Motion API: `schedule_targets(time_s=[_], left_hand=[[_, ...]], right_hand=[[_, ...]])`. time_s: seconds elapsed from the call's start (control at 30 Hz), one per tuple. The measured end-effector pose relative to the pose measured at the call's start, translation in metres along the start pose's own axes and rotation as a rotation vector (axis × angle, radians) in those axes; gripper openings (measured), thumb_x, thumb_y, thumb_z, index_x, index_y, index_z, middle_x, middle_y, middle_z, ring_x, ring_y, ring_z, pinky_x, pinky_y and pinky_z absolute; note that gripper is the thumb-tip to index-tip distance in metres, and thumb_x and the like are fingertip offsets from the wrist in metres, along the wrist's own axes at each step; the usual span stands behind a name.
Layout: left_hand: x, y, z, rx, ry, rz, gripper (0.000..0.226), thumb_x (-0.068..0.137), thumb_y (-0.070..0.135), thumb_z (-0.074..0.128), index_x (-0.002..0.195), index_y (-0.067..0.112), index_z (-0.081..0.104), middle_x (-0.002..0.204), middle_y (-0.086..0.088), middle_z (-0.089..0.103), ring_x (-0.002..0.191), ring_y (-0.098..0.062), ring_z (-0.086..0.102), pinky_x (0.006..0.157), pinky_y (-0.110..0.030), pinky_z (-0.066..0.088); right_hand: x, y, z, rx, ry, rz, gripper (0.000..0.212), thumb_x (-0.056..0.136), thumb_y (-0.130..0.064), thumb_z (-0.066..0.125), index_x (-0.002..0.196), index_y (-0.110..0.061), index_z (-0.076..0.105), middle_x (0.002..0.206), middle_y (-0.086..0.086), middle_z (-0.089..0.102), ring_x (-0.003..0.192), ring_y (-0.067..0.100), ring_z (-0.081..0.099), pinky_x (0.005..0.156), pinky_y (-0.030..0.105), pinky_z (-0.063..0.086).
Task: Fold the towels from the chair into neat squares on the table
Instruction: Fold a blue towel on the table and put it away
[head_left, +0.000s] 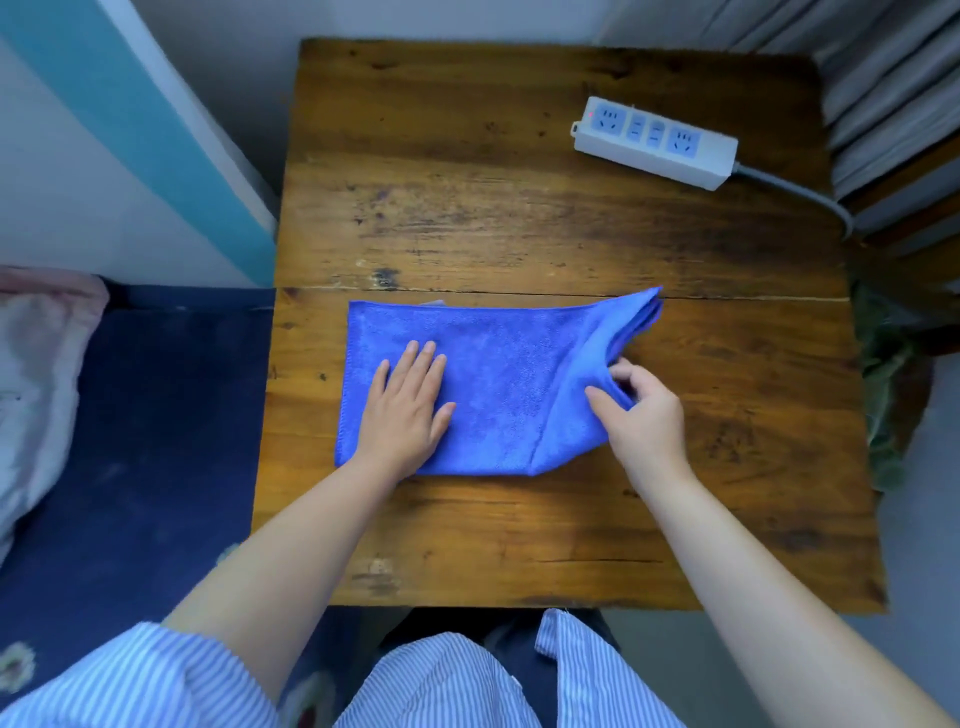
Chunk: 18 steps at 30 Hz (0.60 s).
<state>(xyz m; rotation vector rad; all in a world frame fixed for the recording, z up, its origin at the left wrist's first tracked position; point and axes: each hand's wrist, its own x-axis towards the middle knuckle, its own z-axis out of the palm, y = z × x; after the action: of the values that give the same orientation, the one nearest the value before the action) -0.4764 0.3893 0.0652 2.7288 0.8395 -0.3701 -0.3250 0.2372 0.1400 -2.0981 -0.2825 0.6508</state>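
A blue towel (498, 384) lies folded into a long strip across the near middle of the wooden table (519, 208). My left hand (408, 410) presses flat on the towel's left part, fingers straight. My right hand (641, 410) pinches the towel's right end near its front edge, and that end is lifted off the table, its far corner raised. No chair and no other towel is in view.
A white power strip (655, 142) with a grey cable lies at the table's far right. A dark blue bed with a pale pillow (36, 374) runs along the left. Grey curtain folds (893, 83) hang at the far right.
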Motion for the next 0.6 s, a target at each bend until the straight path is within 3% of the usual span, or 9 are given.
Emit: schedule_targets(time_s=[0.1,0.17,0.23,0.33,0.4,0.47,0.53,0.6], left_hand=[[-0.031,-0.037,-0.002,-0.055,0.048,-0.099,0.053,0.080,0.031,0.037,0.110,-0.003,0.064,0.117,-0.021,0.065,0.108,-0.039,0.062,0.081,-0.055,0.051],[-0.050,-0.055,0.000,-0.132,0.105,-0.199,0.054,0.082,0.029,0.035,0.112,-0.006,0.061,0.121,-0.024,0.062,0.114,-0.042,0.058,0.086,-0.054,0.049],[-0.073,-0.069,0.004,-0.251,0.117,-0.357,0.054,0.084,0.029,0.036,0.117,-0.008,0.058,0.127,-0.026,0.057,0.122,-0.042,0.051,0.094,-0.053,0.044],[-0.112,-0.084,0.019,-0.319,0.149,-0.508,0.052,0.085,0.025,0.040,0.119,-0.010,0.056,0.128,-0.028,0.054,0.124,-0.044,0.048,0.097,-0.055,0.041],[-0.133,-0.088,0.029,-0.364,0.132,-0.573,0.045,0.088,0.019,0.045,0.120,-0.010,0.055,0.130,-0.028,0.053,0.125,-0.044,0.046,0.100,-0.055,0.039],[-0.142,-0.085,0.036,-0.388,0.126,-0.590,0.037,0.088,0.011,0.052,0.118,-0.010,0.057,0.128,-0.028,0.055,0.122,-0.045,0.048,0.100,-0.054,0.039],[-0.143,-0.080,0.036,-0.414,0.127,-0.568,0.031,0.085,0.008,0.055,0.109,-0.009,0.063,0.118,-0.028,0.060,0.111,-0.047,0.056,0.091,-0.055,0.046],[-0.135,-0.073,0.033,-0.416,0.164,-0.491,0.035,0.082,0.015,0.046,0.096,-0.007,0.068,0.099,-0.026,0.066,0.089,-0.046,0.063,0.077,-0.049,0.053]], right_hand=[[-0.014,-0.034,0.041,0.032,-0.157,-0.098,0.019,0.079,0.010,0.057,0.067,-0.005,0.054,0.109,0.026,0.063,0.084,0.023,0.057,0.065,0.009,0.037],[-0.021,-0.042,0.069,0.025,-0.228,-0.128,0.015,0.081,0.007,0.057,0.073,-0.005,0.059,0.120,0.017,0.061,0.107,0.011,0.055,0.074,0.006,0.037],[-0.030,-0.043,0.099,-0.017,-0.294,-0.163,0.010,0.084,0.005,0.055,0.091,0.004,0.062,0.130,0.017,0.054,0.126,0.013,0.046,0.082,0.001,0.034],[-0.047,-0.033,0.140,-0.138,-0.524,-0.218,0.039,0.088,-0.004,0.055,0.125,0.003,0.046,0.148,0.013,0.031,0.141,0.018,0.025,0.106,0.011,0.020],[-0.058,-0.024,0.152,-0.266,-0.655,-0.236,0.050,0.091,-0.011,0.053,0.136,-0.004,0.034,0.155,0.008,0.015,0.144,0.015,0.012,0.104,0.011,0.013],[-0.062,-0.017,0.150,-0.316,-0.654,-0.225,0.046,0.092,-0.010,0.049,0.136,-0.004,0.036,0.154,0.009,0.018,0.143,0.017,0.016,0.111,0.019,0.014],[-0.064,-0.011,0.139,-0.309,-0.552,-0.255,0.038,0.090,0.000,0.047,0.127,0.002,0.045,0.145,0.015,0.035,0.137,0.025,0.032,0.113,0.027,0.024],[-0.061,-0.005,0.121,-0.359,-0.435,-0.323,0.032,0.085,0.003,0.047,0.117,0.008,0.053,0.132,0.020,0.049,0.127,0.032,0.044,0.106,0.020,0.027]])
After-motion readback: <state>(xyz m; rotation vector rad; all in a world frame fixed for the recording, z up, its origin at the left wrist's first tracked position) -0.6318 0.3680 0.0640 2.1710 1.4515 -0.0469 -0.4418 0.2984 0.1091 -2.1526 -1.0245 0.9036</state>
